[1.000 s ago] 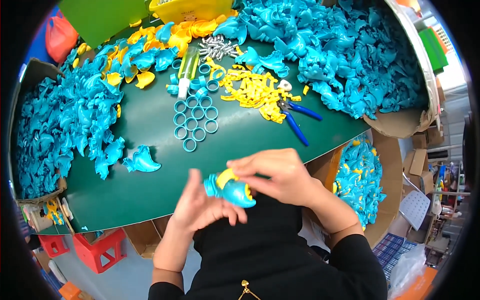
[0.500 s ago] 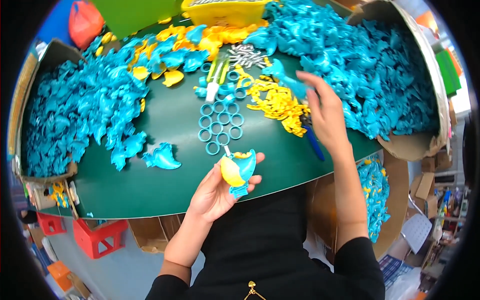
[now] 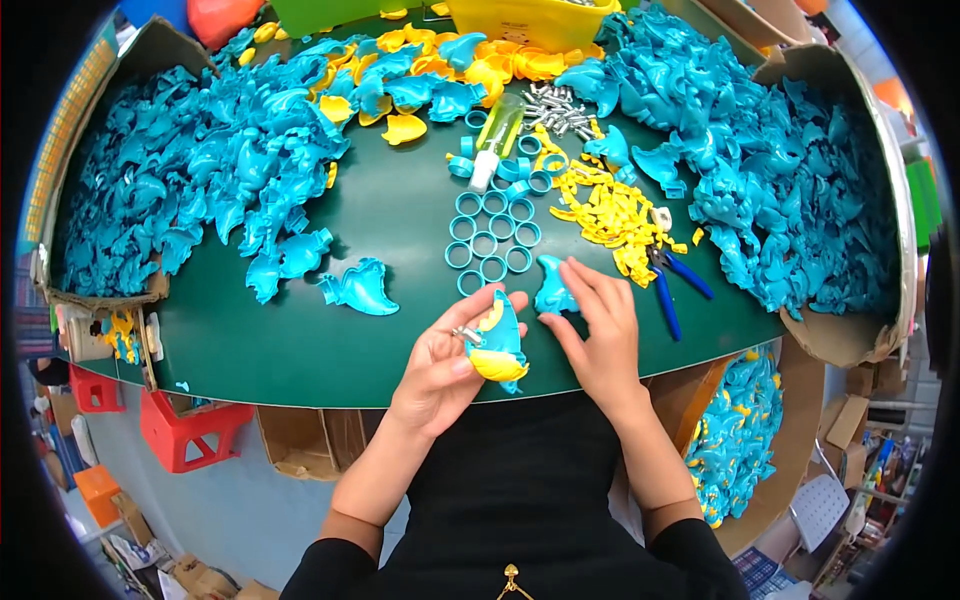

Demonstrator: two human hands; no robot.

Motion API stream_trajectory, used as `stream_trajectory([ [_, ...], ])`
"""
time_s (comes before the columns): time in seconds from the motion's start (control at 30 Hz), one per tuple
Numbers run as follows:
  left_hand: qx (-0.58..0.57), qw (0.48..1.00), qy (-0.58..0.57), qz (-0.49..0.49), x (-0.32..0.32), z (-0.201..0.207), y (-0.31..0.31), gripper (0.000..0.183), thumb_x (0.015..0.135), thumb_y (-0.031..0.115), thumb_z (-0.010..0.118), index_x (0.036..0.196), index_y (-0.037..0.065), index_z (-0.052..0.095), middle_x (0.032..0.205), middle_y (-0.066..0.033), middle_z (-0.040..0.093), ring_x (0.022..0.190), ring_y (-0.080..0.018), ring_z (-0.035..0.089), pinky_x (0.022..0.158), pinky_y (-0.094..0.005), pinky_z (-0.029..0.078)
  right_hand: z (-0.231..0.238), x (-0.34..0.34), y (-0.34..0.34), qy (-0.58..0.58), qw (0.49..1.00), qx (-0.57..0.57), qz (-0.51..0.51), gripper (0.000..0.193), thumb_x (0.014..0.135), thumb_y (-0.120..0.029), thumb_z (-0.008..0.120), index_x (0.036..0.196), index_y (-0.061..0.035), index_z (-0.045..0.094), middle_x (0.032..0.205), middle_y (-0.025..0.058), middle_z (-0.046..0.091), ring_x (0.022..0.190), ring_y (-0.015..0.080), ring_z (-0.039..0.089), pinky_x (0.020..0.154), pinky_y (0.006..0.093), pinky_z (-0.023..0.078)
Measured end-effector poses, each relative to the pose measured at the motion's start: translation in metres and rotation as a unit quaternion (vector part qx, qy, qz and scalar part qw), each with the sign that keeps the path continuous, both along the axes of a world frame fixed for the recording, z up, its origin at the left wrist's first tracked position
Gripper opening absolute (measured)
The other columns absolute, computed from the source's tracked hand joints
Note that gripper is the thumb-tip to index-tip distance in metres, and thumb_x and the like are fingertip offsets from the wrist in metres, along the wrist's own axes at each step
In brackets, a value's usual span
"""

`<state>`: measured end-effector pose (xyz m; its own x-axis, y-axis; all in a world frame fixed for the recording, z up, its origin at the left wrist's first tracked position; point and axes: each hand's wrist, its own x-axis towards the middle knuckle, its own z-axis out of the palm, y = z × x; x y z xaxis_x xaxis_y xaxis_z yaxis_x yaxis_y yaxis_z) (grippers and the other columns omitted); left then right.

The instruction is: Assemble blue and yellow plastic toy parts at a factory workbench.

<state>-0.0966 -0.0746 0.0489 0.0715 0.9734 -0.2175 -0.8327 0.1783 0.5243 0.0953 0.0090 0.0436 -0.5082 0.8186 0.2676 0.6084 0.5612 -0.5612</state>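
Observation:
My left hand (image 3: 428,380) is closed around a partly assembled blue and yellow plastic toy (image 3: 505,345), its hollow side turned up. A small silvery metal cylinder (image 3: 466,334) sticks out of it beside my fingers. Just to the right, the thumb and fingers of my right hand (image 3: 606,345) grip a curved blue plastic shell (image 3: 553,288), held a little apart from the toy. Beyond both hands, several blue plastic rings (image 3: 485,243) stand in a cluster on the green table (image 3: 400,235).
Yellow small parts (image 3: 610,210) lie beside blue-handled pliers (image 3: 668,295). A bottle with a white cap (image 3: 498,135) rests near silvery metal pieces (image 3: 555,112). Heaps of blue shells (image 3: 190,170) fill both sides. A yellow bin (image 3: 535,25) stands at the back; a box (image 3: 740,430) of blue-yellow pieces sits below right.
My right hand has come back from the far right pile toward my left hand, bringing a blue shell. The toy in my left hand has been turned, showing its hollow side.

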Motion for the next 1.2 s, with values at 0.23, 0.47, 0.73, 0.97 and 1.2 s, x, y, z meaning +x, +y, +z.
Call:
stream_trajectory([
  [0.23, 0.104, 0.99, 0.094, 0.018, -0.006, -0.006, 0.002, 0.079, 0.077, 0.0, 0.076, 0.147, -0.003, 0.038, 0.148, -0.0182, 0.045, 0.137, -0.028, 0.046, 0.111, -0.042, 0.044, 0.043, -0.013, -0.018, 0.224, 0.947, -0.214, 0.088, 0.054, 0.083, -0.004, 0.075, 0.134, 0.0058, 0.058, 0.131, 0.0204, 0.059, 0.124, 0.0271, 0.058, 0.103, 0.0356, 0.047],
  [0.47, 0.105, 0.991, 0.081, 0.009, -0.009, -0.008, 0.003, 0.08, 0.077, 0.0, 0.077, 0.146, -0.004, 0.038, 0.149, -0.0189, 0.043, 0.135, -0.0279, 0.048, 0.109, -0.0411, 0.046, 0.039, -0.014, -0.024, 0.255, 0.934, -0.233, 0.087, 0.055, 0.083, -0.005, 0.076, 0.134, 0.0048, 0.058, 0.132, 0.0208, 0.059, 0.124, 0.029, 0.059, 0.102, 0.0361, 0.048],
  [0.73, 0.065, 0.991, 0.116, 0.009, -0.007, -0.002, 0.004, 0.087, 0.071, 0.011, 0.084, 0.145, -0.004, 0.041, 0.145, -0.0227, 0.047, 0.136, -0.0301, 0.048, 0.114, -0.0447, 0.04, 0.04, -0.016, -0.026, 0.263, 0.928, -0.25, 0.086, 0.053, 0.083, -0.004, 0.075, 0.133, 0.0048, 0.059, 0.132, 0.0202, 0.059, 0.12, 0.0257, 0.06, 0.1, 0.0354, 0.049],
  [0.97, 0.083, 0.994, 0.067, 0.032, 0.0, -0.007, 0.003, 0.084, 0.074, 0.011, 0.088, 0.145, 0.006, 0.044, 0.14, -0.0175, 0.051, 0.13, -0.0279, 0.054, 0.108, -0.0435, 0.047, 0.043, -0.022, -0.022, 0.28, 0.903, -0.313, 0.091, 0.053, 0.081, -0.005, 0.08, 0.131, -0.0001, 0.062, 0.134, 0.0139, 0.052, 0.12, 0.0207, 0.056, 0.095, 0.0327, 0.051],
  [1.2, 0.082, 0.993, 0.057, 0.063, -0.001, -0.019, -0.003, 0.058, 0.082, 0.023, 0.084, 0.13, 0.008, 0.056, 0.119, -0.0019, 0.052, 0.115, -0.0177, 0.057, 0.098, -0.0331, 0.05, 0.029, -0.024, -0.041, 0.362, 0.89, -0.272, 0.059, 0.053, 0.071, 0.008, 0.084, 0.12, 0.0034, 0.064, 0.126, 0.0144, 0.055, 0.115, 0.0224, 0.061, 0.094, 0.0354, 0.056],
])
